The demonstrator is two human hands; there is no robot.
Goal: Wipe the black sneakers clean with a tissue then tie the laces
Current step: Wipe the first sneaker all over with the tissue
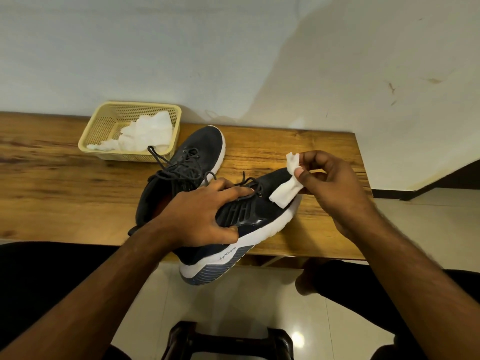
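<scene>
Two black sneakers with white soles are on the wooden table point(298, 141). The near sneaker point(262, 216) is tilted on its side, with its heel sticking out past the table's front edge. My left hand point(205, 211) grips it over the top, fingers near the laces. My right hand point(327, 183) pinches a folded white tissue point(285, 192) whose lower end lies against this sneaker's toe. The far sneaker point(200, 152) stands upright behind, with its dark laces point(179, 167) loose and untied.
A yellow plastic basket point(104, 126) with crumpled white tissues point(148, 133) in it sits at the back left of the table, against the wall. A dark stool point(228, 341) stands on the tiled floor below. My dark-clothed knees flank it.
</scene>
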